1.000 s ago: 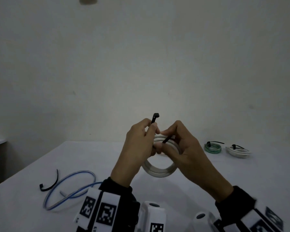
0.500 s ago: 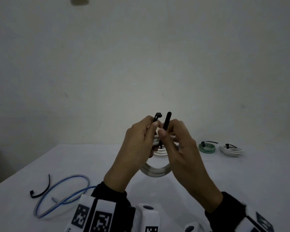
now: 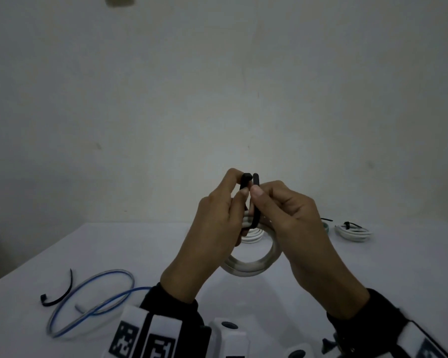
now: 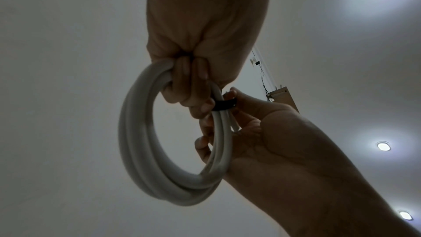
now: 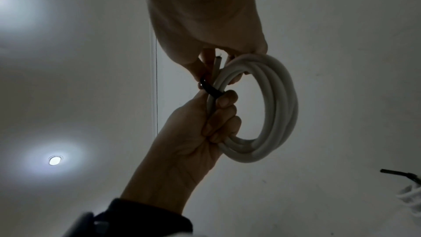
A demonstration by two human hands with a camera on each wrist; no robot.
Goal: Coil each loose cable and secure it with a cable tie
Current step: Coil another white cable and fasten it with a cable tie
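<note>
Both hands hold a coiled white cable (image 3: 251,267) up above the table. A black cable tie (image 3: 255,215) loops under the bundle, with its two ends standing upright side by side. My left hand (image 3: 239,187) pinches the head end, and its lower fingers curl round the coil (image 4: 136,141). My right hand (image 3: 259,195) pinches the tail end beside it. From below, the tie (image 4: 224,104) crosses the strands between the two hands. In the right wrist view the tie (image 5: 210,90) wraps the coil (image 5: 278,107) next to a cut cable end.
A loose blue cable (image 3: 93,301) and a spare black tie (image 3: 60,295) lie on the white table (image 3: 373,275) at the near left. A tied white coil (image 3: 353,229) and a green coil (image 3: 326,226) sit at the far right. Another white coil (image 3: 252,236) lies behind the hands.
My right hand has brought the tie's tail up from under the coil until it stands next to the head end. Both hands have risen slightly.
</note>
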